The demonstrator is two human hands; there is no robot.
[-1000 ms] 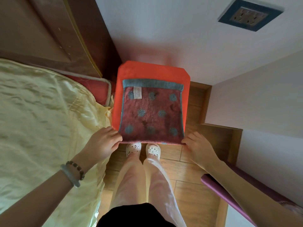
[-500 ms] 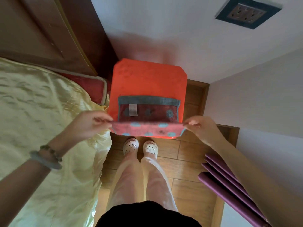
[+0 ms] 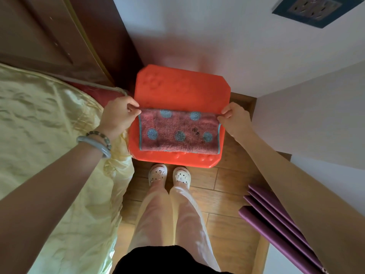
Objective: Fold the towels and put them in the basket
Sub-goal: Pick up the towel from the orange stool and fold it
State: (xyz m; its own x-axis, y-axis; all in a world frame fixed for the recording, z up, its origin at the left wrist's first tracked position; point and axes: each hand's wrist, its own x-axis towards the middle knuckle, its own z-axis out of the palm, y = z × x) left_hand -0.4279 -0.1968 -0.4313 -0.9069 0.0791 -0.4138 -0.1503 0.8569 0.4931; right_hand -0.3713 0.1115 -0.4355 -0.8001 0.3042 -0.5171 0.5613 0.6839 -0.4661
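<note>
Towel (image 3: 178, 133) doubled on orange stool (image 3: 183, 88), crease toward stool's near edge. Left hand (image 3: 116, 117), right hand (image 3: 236, 120): each grip pinching one far corner, likely squaring layers before release.

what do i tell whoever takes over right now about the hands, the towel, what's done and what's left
Towel: red with blue dots, lying doubled on the orange stool, fold on the near side.
Left hand: pinches the far left corner of the upper layer.
Right hand: pinches the far right corner.
Done: one fold across, by the look of it; the corners are not yet released.
Left: let go, probably fold again, then put it in the basket, which is not in view. No other towels show.
</note>
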